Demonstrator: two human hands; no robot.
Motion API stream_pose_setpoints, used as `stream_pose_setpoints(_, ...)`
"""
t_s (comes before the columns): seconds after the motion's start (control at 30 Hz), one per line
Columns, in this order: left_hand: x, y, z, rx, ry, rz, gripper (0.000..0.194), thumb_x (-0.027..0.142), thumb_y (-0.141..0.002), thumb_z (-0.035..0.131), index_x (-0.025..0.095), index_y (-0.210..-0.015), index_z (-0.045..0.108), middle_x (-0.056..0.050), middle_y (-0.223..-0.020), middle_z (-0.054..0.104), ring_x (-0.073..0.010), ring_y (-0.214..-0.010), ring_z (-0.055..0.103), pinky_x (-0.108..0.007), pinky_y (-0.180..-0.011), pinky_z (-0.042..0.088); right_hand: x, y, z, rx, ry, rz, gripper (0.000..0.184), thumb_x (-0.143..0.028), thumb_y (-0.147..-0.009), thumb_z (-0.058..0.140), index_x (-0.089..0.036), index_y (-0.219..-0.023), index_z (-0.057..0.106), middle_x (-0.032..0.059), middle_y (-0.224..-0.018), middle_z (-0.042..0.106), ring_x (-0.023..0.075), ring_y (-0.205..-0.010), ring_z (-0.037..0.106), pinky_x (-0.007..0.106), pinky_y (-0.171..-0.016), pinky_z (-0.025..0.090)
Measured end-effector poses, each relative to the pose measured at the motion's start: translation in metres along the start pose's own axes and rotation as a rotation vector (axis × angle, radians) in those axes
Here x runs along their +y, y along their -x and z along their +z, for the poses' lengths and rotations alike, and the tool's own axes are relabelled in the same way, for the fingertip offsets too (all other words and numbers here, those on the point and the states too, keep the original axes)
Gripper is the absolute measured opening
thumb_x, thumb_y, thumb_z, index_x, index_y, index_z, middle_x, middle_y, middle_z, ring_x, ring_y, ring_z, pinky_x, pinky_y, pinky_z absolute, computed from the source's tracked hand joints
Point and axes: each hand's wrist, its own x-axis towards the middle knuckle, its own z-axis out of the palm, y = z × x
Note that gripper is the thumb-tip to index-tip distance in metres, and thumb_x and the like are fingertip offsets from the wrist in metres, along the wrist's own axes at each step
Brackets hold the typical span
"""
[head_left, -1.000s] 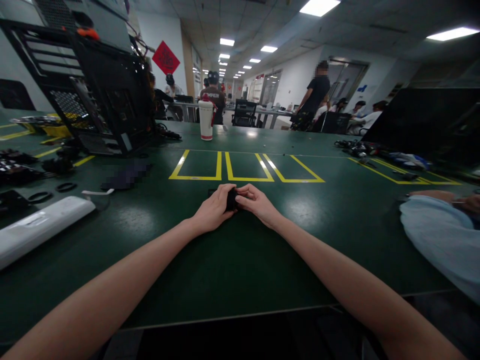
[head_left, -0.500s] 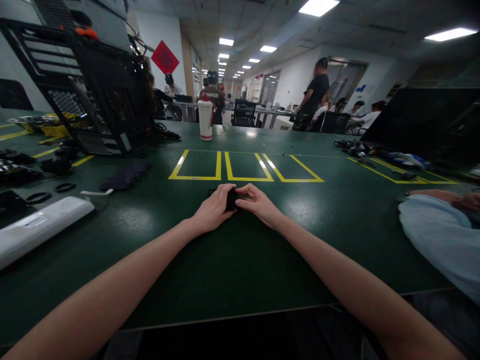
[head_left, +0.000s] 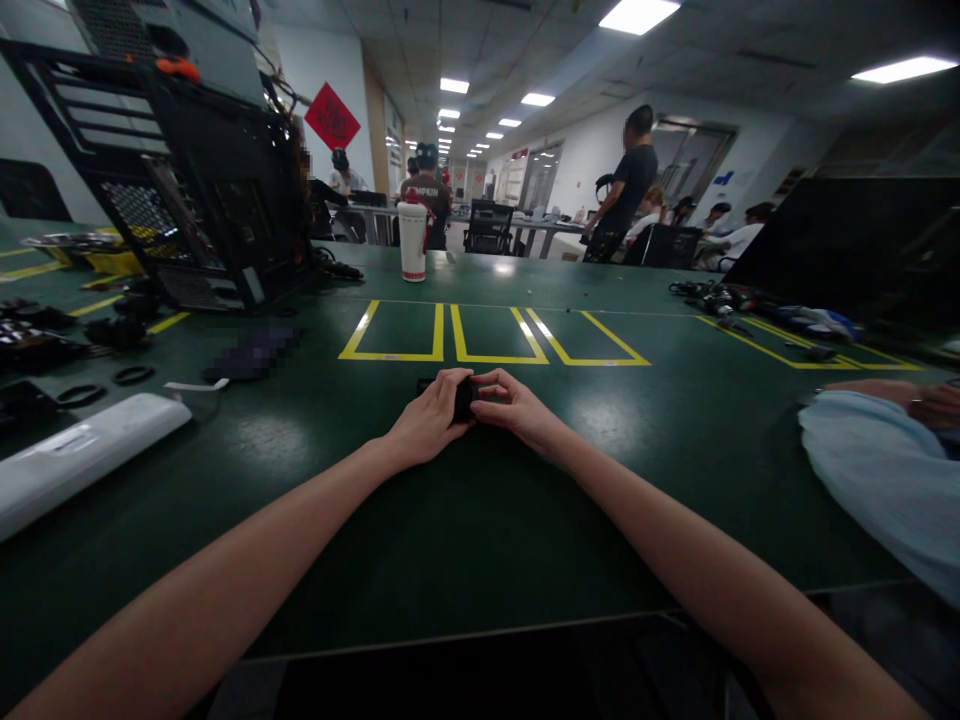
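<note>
- Black small object [head_left: 464,400], nearer the wearer than the yellow tape outlines [head_left: 499,359].
- Left hand [head_left: 424,422]: curled around it; steadiness suits.
- Right hand [head_left: 521,412]: fingertips slightly parted at its edge, hold unclear; light pressure suits.

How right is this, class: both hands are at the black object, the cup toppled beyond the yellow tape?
Toppled is wrong: the head view shows the cup upright beyond the yellow tape. The left hand and right hand are at the black object.
</note>
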Motion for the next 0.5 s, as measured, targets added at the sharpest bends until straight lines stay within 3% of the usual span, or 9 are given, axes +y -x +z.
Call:
stream_pose_setpoints(0.1, -0.0007, -0.0002, 0.0012, 0.004, -0.006, -0.002, 0.060, 0.022, -0.072, 0.055, 0.024, -0.120, 0.019, -0.007, -0.120, 0.034, -0.0250, -0.108, 0.043, -0.042, -0.081, 0.045, -0.0006, 0.0027, 0.0004, -0.013, 0.019, -0.050, 0.042, -0.023, -0.059, 0.069, -0.024, -0.095, 0.049, 0.0010, -0.093, 0.054, 0.0134, -0.080, 0.056, 0.033, -0.075, 0.048)
stream_pose_setpoints(0.33, -0.0018, -0.0006, 0.0024, 0.008, -0.012, 0.013, 0.059, 0.021, -0.072, 0.055, 0.021, -0.120, 0.020, -0.008, -0.119, 0.035, -0.0237, -0.109, 0.042, -0.040, -0.085, 0.044, 0.0007, -0.0016, 0.0067, 0.035, -0.053, -0.052, 0.026, -0.031, -0.065, 0.064, -0.023, -0.086, 0.051, -0.0013, -0.087, 0.055, 0.0108, -0.078, 0.055, 0.029, -0.073, 0.047)
stream_pose_setpoints(0.5, -0.0030, 0.0006, 0.0025, 0.009, 0.003, 0.009, 0.061, 0.020, -0.072, 0.056, 0.024, -0.121, 0.019, -0.007, -0.120, 0.034, -0.0232, -0.109, 0.042, -0.041, -0.084, 0.044, 0.0002, -0.0037, 0.0044, 0.034, -0.037, -0.001, 0.029, -0.029, -0.065, 0.064, -0.021, -0.091, 0.054, 0.0024, -0.096, 0.056, 0.0138, -0.086, 0.055, 0.033, -0.082, 0.044)
